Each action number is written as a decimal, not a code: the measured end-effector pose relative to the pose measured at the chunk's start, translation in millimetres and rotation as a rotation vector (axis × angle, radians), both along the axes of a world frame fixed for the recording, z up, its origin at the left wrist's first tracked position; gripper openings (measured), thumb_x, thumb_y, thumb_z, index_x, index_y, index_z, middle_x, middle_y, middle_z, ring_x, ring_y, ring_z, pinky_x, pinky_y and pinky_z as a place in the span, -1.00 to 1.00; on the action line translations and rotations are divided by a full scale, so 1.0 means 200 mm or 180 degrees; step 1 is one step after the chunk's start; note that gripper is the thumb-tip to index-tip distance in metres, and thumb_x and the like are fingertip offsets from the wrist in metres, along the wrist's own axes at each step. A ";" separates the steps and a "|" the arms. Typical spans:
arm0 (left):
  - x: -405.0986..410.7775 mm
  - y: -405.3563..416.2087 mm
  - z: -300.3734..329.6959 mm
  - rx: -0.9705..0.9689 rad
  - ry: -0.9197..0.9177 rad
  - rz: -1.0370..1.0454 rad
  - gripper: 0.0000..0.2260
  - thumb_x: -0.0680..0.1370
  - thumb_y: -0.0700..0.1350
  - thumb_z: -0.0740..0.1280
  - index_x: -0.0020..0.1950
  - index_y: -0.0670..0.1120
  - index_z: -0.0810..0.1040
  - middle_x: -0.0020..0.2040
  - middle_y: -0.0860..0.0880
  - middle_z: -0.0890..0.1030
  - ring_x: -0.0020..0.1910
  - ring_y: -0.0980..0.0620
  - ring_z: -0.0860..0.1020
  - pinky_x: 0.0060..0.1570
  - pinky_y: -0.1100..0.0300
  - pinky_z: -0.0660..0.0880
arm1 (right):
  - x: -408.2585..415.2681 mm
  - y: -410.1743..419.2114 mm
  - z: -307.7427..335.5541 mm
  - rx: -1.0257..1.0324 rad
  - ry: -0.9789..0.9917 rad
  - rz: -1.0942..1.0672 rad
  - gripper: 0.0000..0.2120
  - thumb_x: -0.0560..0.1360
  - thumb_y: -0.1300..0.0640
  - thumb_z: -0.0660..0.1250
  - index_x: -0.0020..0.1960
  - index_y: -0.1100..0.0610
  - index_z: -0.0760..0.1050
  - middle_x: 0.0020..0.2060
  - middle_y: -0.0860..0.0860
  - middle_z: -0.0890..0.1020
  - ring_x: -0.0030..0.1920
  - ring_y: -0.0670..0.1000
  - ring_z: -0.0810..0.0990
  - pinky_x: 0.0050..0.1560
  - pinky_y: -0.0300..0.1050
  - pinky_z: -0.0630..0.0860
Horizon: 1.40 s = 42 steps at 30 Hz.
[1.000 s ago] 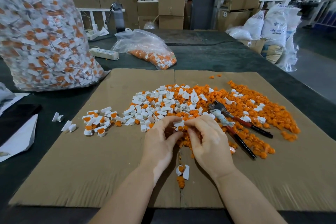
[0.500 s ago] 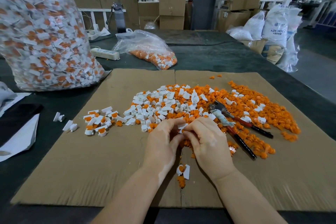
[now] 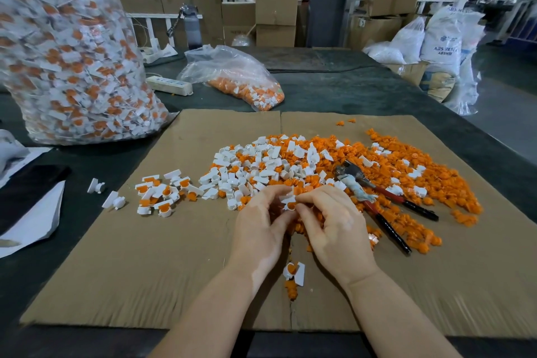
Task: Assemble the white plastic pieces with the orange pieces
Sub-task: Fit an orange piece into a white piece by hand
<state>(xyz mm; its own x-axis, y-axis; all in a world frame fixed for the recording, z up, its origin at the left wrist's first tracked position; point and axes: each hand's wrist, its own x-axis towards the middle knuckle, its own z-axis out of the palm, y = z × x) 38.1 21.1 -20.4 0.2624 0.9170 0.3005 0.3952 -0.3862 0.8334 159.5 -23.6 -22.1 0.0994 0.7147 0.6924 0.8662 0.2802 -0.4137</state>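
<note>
Hard to make out exactly how the white piece (image 3: 287,200) and the orange piece (image 3: 291,206) sit together, since they are pinched right between both sets of fingertips and half covered. The left hand (image 3: 260,229) is curled around them from the left, the right hand (image 3: 334,229) from the right, thumbs and forefingers closed on the pair just above the near edge of the pile. The rest of the fingers are loosely bent, and what lies under the palms is hidden.

The mixed pile of loose white and orange parts (image 3: 334,166) is spread over a cardboard sheet (image 3: 145,270), with red-handled pliers (image 3: 377,197) lying in it on the right; the jaws are partly buried. A small cluster of finished pieces (image 3: 159,192) is set to the left, and one more assembled piece (image 3: 295,272) lies between the wrists.

The cardboard is laid on a dark surface (image 3: 363,90). A big clear bag of assembled parts (image 3: 66,61) is cut off at the left, a smaller bag (image 3: 235,78) and a power strip (image 3: 170,85) sit behind. Boxes (image 3: 276,11) and white sacks (image 3: 441,38) are stacked further back in the warehouse-like room.
</note>
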 end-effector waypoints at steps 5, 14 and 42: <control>-0.02 0.01 0.01 0.0008 0.0005 0.0317 -0.88 0.54 -0.09 0.33 0.00 0.14 0.51 -0.02 0.11 0.48 0.00 0.18 0.43 -0.08 0.47 0.29 | 0.01 0.00 -0.01 0.0052 0.0083 -0.0077 -0.96 0.45 0.28 0.38 -0.11 0.20 0.60 -0.21 -0.01 0.60 -0.13 -0.05 0.54 -0.05 -0.28 0.44; -0.29 0.18 0.00 0.0065 0.0499 0.1424 -0.90 0.55 -0.14 0.31 0.00 -0.10 0.61 -0.05 -0.02 0.35 0.13 -0.08 0.36 0.07 0.21 0.22 | 0.00 0.01 -0.02 0.0165 0.0017 -0.0111 -0.93 0.41 0.35 0.41 -0.16 0.22 0.60 -0.24 0.00 0.60 -0.17 -0.04 0.54 -0.08 -0.30 0.44; -0.12 0.10 0.11 -0.0230 -0.0173 0.0271 -0.87 0.50 -0.13 0.39 0.03 0.03 0.61 -0.17 0.15 0.61 -0.13 0.22 0.57 -0.15 0.44 0.42 | -0.01 0.01 -0.01 0.0036 0.0046 -0.0004 -0.85 0.46 0.29 0.38 0.02 0.20 0.61 -0.13 0.01 0.65 -0.06 -0.06 0.58 0.05 -0.32 0.44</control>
<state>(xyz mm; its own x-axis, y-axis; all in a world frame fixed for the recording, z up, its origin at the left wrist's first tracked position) 13.6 42.0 2.0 0.1678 0.9550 0.2444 0.3776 -0.2913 0.8790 158.3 -21.8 -23.3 0.1104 0.7066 0.6989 0.8606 0.2839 -0.4228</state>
